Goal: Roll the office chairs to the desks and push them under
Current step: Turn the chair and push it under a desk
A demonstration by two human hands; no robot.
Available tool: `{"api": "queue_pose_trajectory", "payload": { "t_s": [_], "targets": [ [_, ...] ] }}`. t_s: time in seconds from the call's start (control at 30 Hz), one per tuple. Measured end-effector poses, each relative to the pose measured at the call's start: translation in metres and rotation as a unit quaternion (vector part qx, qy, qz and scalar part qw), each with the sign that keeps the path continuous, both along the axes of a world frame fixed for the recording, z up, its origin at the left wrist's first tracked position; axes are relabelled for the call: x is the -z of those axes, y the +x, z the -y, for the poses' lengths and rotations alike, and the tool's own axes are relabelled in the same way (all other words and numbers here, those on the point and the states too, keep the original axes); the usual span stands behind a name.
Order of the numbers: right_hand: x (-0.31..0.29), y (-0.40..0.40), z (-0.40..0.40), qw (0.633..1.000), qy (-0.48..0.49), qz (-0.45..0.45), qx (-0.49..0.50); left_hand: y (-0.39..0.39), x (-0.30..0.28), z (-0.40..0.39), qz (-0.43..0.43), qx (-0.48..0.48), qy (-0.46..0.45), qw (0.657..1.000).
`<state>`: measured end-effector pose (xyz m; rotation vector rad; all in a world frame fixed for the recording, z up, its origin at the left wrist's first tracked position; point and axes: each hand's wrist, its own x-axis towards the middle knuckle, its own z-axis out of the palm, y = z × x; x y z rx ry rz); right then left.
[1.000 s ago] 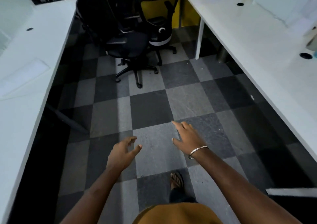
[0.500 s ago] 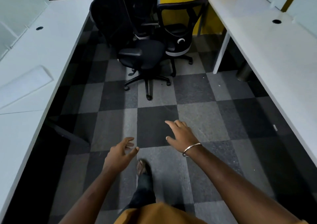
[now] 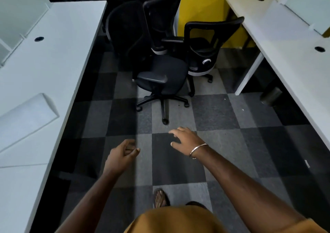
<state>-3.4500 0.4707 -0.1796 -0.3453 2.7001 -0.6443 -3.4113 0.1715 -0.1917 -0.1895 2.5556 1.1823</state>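
- Chairs: three black office chairs bunched at far end of aisle, between left desk and right desk; none yet under a desk.
- Nearest chair: seat facing walker, castor base on checkered carpet, one castor leg pointing down the aisle; second chair just beside it toward right desk, third chair behind toward left desk.
- Left hand: fingers loosely curled, holding nothing, well short of any chair.
- Right hand: fingers spread and relaxed, empty, bangle at wrist, likewise apart from chairs.
- Step in hand, as judged: approach and first grasp. Best taken by backrest top or both armrests of nearest chair, not the seat; worth stepping round the forward castor leg to avoid tripping; worth peeling nearest chair clear first, since bases likely tangle.
- Push best kept low and straight so castors track; armrests likely need checking against desk edge.
- Against earlier frame: chairs larger and lower in view, both hands nearer the castor base, left fingers curled further, yellow wall more exposed.
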Motion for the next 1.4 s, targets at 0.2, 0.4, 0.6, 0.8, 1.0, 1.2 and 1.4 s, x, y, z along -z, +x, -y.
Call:
{"api": "queue_pose_trajectory", "payload": {
  "t_s": [0.2,0.4,0.6,0.8,1.0,1.2,1.4],
  "targets": [
    [0.003,-0.1,0.038,1.0,-0.018,0.018,-0.008,-0.095,0.0,0.033,-0.01,-0.009,0.027,1.0],
    [0.015,-0.203,0.064,0.999,-0.032,0.023,-0.013,-0.189,0.01,0.064,0.009,-0.012,0.025,1.0],
    [0.028,-0.331,0.085,0.999,-0.036,0.029,-0.02,-0.298,0.013,0.087,-0.01,-0.04,-0.002,0.999],
    [0.018,-0.453,0.124,0.998,-0.043,0.024,-0.033,-0.392,0.007,0.102,-0.028,-0.053,-0.013,0.998],
    [-0.007,-0.555,0.168,0.998,-0.061,-0.021,-0.024,-0.464,0.018,0.126,-0.01,-0.052,-0.008,0.999],
    [-0.026,-0.651,0.232,0.989,-0.084,-0.109,0.061,-0.544,0.032,0.178,-0.005,-0.021,-0.006,1.0],
    [-0.049,-0.733,0.302,0.987,0.016,-0.077,0.143,-0.603,0.033,0.232,-0.017,-0.013,0.0,1.0]
  ]
}}
